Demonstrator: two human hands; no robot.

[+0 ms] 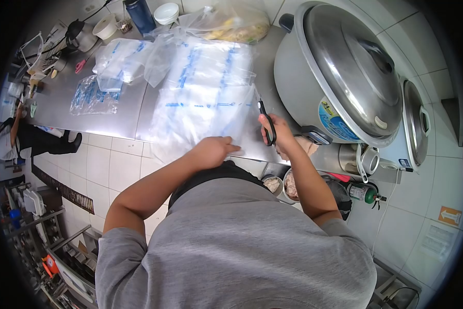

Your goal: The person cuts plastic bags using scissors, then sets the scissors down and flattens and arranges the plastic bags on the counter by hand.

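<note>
A stack of clear plastic bags (200,110) with blue print lies spread on the steel table. My left hand (214,152) rests at the near edge of this plastic, its fingers stretched out to the right and nothing gripped in them. In my right hand (280,133) is a pair of black-handled scissors (263,109), held with the fingers through the handle. The blades point away from me, beside the right edge of the bags. I cannot tell whether the blades touch the plastic.
A large lidded pot (314,67) stands close on the right. More folded plastic bags (123,59) and red-handled scissors (80,66) lie to the left. A bag of food (236,26) sits at the back. Containers of pale food (272,184) are below the table edge. Another person (15,136) stands far left.
</note>
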